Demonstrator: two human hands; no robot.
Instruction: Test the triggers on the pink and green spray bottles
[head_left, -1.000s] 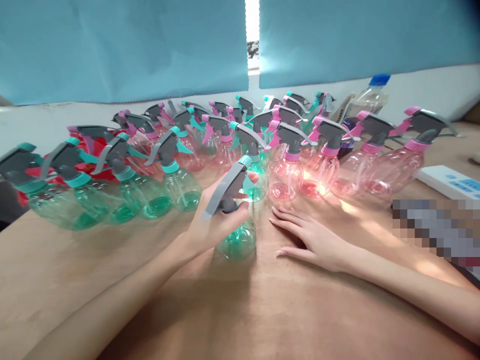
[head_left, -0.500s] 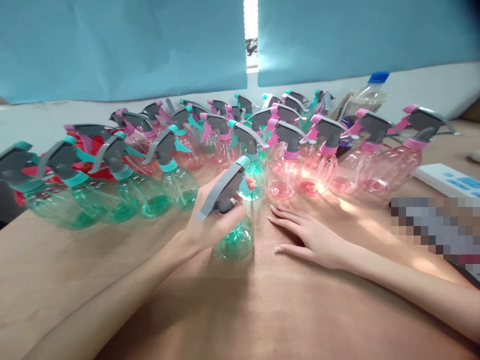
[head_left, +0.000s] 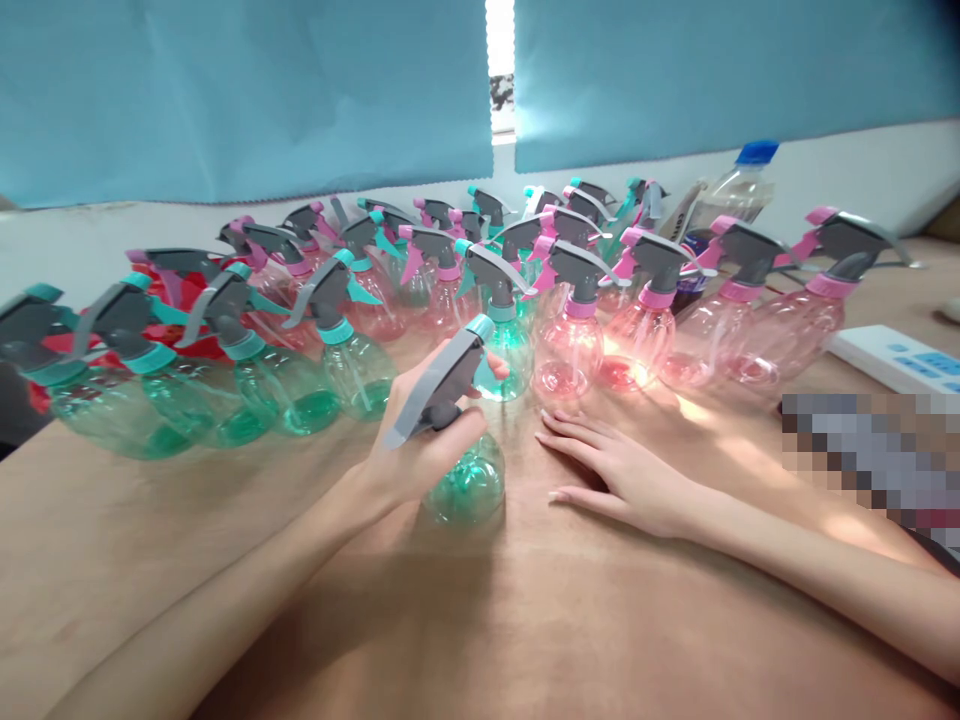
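Observation:
My left hand [head_left: 431,435] is wrapped round the neck of a green spray bottle [head_left: 466,485], whose grey head has a teal nozzle. The bottle's base is at the table surface; my fingers cover its neck and trigger. My right hand [head_left: 615,465] lies flat on the wooden table [head_left: 570,620], fingers stretched out and holding nothing. Just beyond its fingertips stands a pink spray bottle [head_left: 568,350]. Behind the held bottle is another green spray bottle [head_left: 511,345], partly hidden by my left fingers.
Green spray bottles [head_left: 292,385] line the left, pink ones [head_left: 787,330] the right, with several more packed behind. A blue-capped clear bottle [head_left: 731,195] stands at the back right. Nearer are a white box [head_left: 900,360] and a pixelated object [head_left: 870,460]. Blue sheeting [head_left: 247,90] hangs behind.
My left hand and the green spray bottle have shifted very slightly left. My right hand lies in the same place.

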